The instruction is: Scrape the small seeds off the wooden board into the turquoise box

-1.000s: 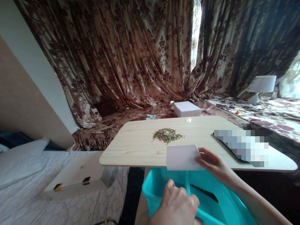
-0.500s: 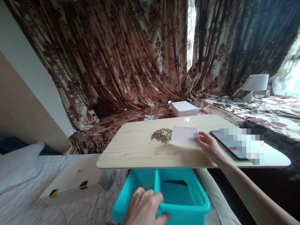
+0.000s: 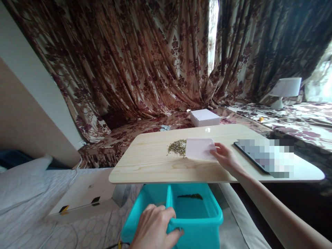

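My right hand (image 3: 225, 156) pinches the right edge of a thin, pale scraper sheet (image 3: 199, 149). The sheet's left edge meets a loose pile of small greenish seeds or grains (image 3: 177, 148) on the light wooden table (image 3: 145, 166). Below the table's front edge is a turquoise two-compartment bin (image 3: 197, 221). My left hand (image 3: 157, 224) is closed on the bin's near rim at the divider, the thumb outside. A dark strip of similar grains (image 3: 190, 196) lies in the bin's right compartment; my hand hides part of the left one.
A tablet (image 3: 254, 159) lies on the table's right side. Behind the table sits a white box (image 3: 204, 117); a larger flat box (image 3: 83, 195) rests on the bed at left. A white lamp (image 3: 286, 88) stands far right. Patterned curtains (image 3: 145, 58) hang behind.
My right hand has moved the sheet leftward into the right side of the pile, covering more of it. My left hand and the bin have shifted slightly left.
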A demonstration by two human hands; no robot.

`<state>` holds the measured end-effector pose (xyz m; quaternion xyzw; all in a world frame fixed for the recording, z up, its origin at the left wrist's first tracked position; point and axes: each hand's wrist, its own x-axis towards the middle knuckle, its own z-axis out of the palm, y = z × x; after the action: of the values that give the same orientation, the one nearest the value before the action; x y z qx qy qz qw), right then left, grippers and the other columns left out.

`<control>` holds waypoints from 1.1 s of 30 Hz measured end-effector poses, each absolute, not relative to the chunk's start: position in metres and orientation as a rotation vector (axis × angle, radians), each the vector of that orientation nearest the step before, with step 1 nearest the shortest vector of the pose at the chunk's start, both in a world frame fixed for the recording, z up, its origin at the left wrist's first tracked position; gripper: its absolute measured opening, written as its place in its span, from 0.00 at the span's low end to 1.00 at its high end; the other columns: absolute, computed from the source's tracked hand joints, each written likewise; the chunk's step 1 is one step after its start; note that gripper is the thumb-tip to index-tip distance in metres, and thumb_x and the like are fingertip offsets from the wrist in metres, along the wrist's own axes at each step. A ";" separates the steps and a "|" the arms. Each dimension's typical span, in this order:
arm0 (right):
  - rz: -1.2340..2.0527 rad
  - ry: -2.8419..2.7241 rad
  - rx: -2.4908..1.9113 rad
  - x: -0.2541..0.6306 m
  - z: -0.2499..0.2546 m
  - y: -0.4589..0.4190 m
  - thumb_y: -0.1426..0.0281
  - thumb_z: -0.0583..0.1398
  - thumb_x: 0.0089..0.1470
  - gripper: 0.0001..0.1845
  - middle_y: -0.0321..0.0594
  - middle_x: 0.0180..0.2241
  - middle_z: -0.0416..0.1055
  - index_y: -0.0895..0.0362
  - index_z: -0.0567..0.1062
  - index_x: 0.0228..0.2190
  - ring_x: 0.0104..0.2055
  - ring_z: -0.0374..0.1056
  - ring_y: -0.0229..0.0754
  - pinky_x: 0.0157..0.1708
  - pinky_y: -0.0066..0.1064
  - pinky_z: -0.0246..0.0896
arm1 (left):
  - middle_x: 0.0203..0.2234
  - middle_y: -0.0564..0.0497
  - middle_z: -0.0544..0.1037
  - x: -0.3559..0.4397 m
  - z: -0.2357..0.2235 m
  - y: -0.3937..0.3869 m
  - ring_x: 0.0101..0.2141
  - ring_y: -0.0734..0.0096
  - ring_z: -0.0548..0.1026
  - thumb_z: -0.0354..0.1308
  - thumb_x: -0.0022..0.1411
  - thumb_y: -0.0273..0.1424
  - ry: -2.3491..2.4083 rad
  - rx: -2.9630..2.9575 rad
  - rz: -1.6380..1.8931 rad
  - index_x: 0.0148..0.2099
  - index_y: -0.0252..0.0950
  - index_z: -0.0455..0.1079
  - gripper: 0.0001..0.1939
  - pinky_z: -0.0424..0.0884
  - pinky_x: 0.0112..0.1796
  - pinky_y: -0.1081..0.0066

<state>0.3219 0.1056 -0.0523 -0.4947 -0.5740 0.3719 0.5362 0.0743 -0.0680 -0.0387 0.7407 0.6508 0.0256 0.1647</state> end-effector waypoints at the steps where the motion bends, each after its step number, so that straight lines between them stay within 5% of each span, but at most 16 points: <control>1: 0.878 -1.368 -1.170 0.322 -0.052 0.104 0.65 0.59 0.43 0.10 0.39 0.28 0.78 0.54 0.69 0.31 0.31 0.73 0.43 0.33 0.33 0.66 | 0.34 0.51 0.74 0.074 -0.039 -0.068 0.40 0.60 0.68 0.60 0.54 0.33 1.853 2.114 0.086 0.38 0.42 0.71 0.07 0.59 0.41 0.67; 33: 0.872 -1.376 -1.207 0.316 -0.052 0.107 0.66 0.58 0.43 0.10 0.39 0.29 0.78 0.54 0.68 0.32 0.30 0.73 0.42 0.31 0.31 0.66 | 0.33 0.53 0.74 0.071 -0.041 -0.066 0.39 0.60 0.67 0.60 0.53 0.35 1.812 2.103 0.103 0.37 0.42 0.71 0.08 0.58 0.40 0.68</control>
<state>0.3159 0.1068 -0.0515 -0.5055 -0.5759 0.3652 0.5287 0.0708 -0.0662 -0.0411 0.7446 0.6415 0.0364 0.1807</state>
